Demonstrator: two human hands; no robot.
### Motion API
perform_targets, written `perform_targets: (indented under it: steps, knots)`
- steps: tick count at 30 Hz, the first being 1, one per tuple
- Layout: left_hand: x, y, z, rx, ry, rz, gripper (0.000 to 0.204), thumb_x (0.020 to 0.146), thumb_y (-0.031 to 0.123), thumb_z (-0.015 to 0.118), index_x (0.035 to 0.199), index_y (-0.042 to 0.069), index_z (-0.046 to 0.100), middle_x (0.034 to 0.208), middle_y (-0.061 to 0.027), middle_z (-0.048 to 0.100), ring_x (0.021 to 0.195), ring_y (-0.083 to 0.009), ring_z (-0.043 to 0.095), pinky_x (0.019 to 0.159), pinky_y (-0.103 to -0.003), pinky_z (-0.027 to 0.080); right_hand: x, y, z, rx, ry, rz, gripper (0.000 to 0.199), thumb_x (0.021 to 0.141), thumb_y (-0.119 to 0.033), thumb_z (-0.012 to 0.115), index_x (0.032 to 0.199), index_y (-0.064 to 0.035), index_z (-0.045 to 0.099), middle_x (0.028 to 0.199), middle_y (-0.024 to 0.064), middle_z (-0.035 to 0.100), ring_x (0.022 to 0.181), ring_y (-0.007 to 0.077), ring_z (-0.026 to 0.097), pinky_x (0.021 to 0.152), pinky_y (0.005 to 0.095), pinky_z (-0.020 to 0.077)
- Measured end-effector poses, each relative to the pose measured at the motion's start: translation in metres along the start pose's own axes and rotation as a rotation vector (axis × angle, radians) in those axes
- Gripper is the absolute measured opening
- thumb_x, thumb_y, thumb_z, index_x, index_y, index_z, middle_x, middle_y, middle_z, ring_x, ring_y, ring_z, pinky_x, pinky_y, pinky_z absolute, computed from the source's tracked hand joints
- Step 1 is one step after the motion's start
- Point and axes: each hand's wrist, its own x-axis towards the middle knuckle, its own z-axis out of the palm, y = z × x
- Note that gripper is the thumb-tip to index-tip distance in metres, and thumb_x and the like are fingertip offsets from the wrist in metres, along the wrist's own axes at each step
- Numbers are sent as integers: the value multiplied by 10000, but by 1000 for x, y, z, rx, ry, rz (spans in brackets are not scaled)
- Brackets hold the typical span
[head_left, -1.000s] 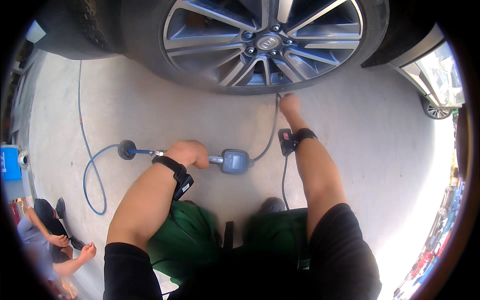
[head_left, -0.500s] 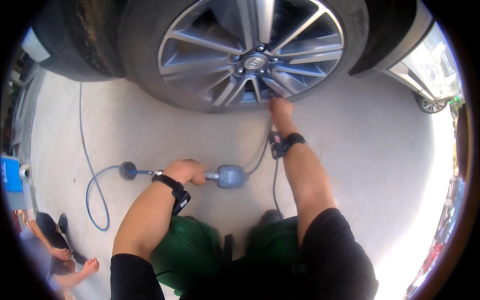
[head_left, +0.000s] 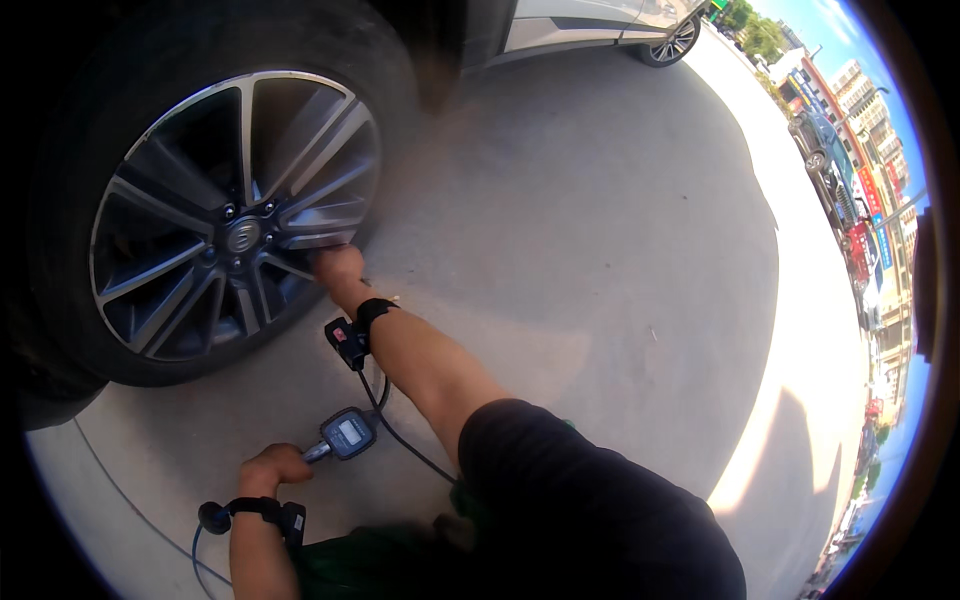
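In my left hand (head_left: pixel 274 466), low in the picture, is the metal handle of a tire inflator gauge (head_left: pixel 349 432) with a small grey display. The fingers wrap round this handle. My right hand (head_left: pixel 340 268) reaches to the lower right edge of a dark and silver alloy wheel (head_left: pixel 243 237). Its fingers look closed at the rim, but whatever they hold is hidden. A dark hose (head_left: pixel 385 390) rises from the gauge toward my right forearm and passes out of sight behind it. The black tire (head_left: pixel 165 372) surrounds the wheel.
Each wrist wears a strapped black device; a cable (head_left: pixel 405 442) trails from the right one (head_left: pixel 345 343). A thin air hose (head_left: pixel 125 490) lies on the concrete floor (head_left: pixel 600 240) at left. The car's silver side (head_left: pixel 575 30) extends to the back; parked cars (head_left: pixel 835 170) line the far right.
My view has swung to the right, so the wheel and both hands now appear farther left. The left hand still grips the gauge handle, and the right hand stays at the rim.
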Motion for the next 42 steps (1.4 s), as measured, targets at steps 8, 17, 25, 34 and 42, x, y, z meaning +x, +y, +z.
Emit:
perform_targets:
  steps: [8, 17, 25, 34, 42]
  knots:
    - [4, 0, 1, -17, 25, 8, 461, 777, 258, 602, 1172, 40, 693, 1204, -210, 673, 1149, -346, 633, 985, -391, 483, 8, 14, 5, -202, 135, -111, 228, 862, -217, 660, 891, 1, 718, 793, 169, 718, 747, 303, 712, 674, 391, 542]
    - [0, -19, 9, -121, 188, 100, 389, 867, 355, 622, 1176, 133, 705, 1183, -131, 693, 1065, -310, 672, 935, -414, 519, -17, -33, -39, -190, -224, -141, 166, 862, -174, 604, 878, -25, 676, 780, 106, 680, 666, 247, 656, 585, 350, 500]
    - [25, -22, 31, -215, 172, 65, 350, 722, 187, 649, 1046, 109, 754, 1043, -147, 721, 927, -295, 683, 794, -430, 530, -5, -5, -18, 420, -160, 131, 121, 880, -83, 599, 870, 34, 629, 798, 114, 654, 668, 210, 629, 541, 306, 503]
    - [-3, -16, 20, -171, 234, 119, 265, 761, 150, 660, 996, 134, 780, 959, -140, 733, 866, -289, 681, 798, -412, 524, 55, 28, -42, -486, -286, -701, 195, 919, -166, 586, 805, -27, 662, 766, 49, 668, 650, 183, 601, 578, 371, 486]
    - [-1, -16, 23, -148, 367, 154, 273, 725, 213, 736, 983, 142, 789, 959, -125, 738, 895, -280, 689, 812, -406, 535, 62, 22, -50, -517, -442, -534, 151, 922, -178, 570, 1033, -85, 611, 1010, 169, 682, 927, 392, 667, 785, 482, 529]
